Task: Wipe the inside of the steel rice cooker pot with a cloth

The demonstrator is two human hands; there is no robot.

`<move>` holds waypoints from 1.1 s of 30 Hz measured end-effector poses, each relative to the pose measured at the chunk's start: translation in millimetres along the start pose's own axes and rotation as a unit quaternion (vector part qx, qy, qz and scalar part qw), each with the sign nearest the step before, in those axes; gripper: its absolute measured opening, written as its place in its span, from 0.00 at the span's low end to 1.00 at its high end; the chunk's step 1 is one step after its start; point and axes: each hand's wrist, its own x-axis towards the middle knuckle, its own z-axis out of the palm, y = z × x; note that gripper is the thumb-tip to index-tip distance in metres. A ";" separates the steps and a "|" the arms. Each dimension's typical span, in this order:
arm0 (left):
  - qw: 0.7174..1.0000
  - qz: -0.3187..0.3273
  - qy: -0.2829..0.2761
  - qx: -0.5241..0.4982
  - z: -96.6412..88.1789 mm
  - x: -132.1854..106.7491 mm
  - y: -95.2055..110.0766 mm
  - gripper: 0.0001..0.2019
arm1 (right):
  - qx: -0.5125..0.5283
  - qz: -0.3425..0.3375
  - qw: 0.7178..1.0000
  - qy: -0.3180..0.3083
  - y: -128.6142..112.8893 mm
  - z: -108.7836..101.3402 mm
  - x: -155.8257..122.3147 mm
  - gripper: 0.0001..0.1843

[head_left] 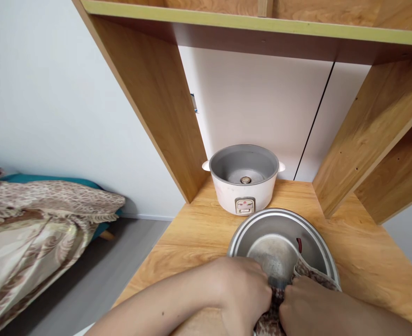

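My left hand [245,287] is closed in a fist on a brown-and-white patterned cloth [316,276]. Close beside it, my right hand [306,303] also grips the cloth, with the fabric bunched between the two fists. One corner of the cloth, with a small dark red loop, lies over the inside of a round metal inner pot [272,254]. Both hands are over the near side of the pot and hide part of its rim. Just behind the pot stands a white rice cooker body [223,192], lidless, its grey inside showing.
The wooden tabletop [192,245] carries the pot and cooker. Upright wooden panels [150,93] flank it, and a shelf with a yellow-green edge [227,14] crosses above. At left, a teal sofa [69,178] bears patterned covers, with grey floor between.
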 end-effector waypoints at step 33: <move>0.997 -0.022 -0.052 0.052 -4.1 -2.4 5.2 0.14 | -0.017 0.015 1.000 0.019 -3.2 0.9 4.3 0.19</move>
